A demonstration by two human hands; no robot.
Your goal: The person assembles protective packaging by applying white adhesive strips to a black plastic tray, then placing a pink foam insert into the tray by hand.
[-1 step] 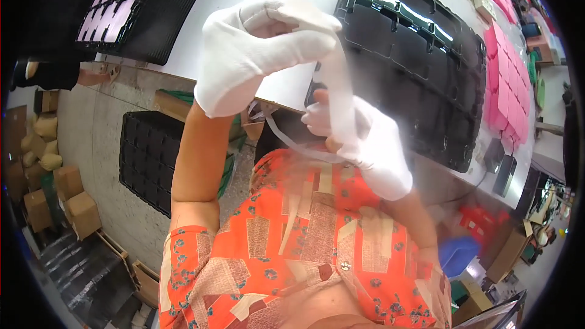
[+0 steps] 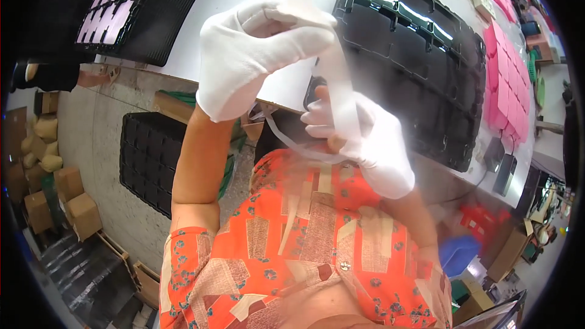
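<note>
My left hand, in a white glove, is raised over the table's near edge. Its thumb and fingers pinch the upper part of a whitish translucent strip. Lower and to the right is my right hand, also gloved, with bare fingertips showing. Its fingers close around the lower part of the strip, which runs taut-looking between both hands. A loose length of strip curves from beside my left wrist toward my right hand, in front of my orange patterned shirt. A black compartment tray lies on the table just beyond my right hand.
A second black tray holding pink pieces is at the far left of the white table. Pink stacked pieces lie at right. A black tray and cardboard boxes are on the floor at left. A person's leg shows there.
My left hand has shifted very slightly left. The strip between my hands has shifted slightly; my right hand has barely moved. Both grips look unchanged.
</note>
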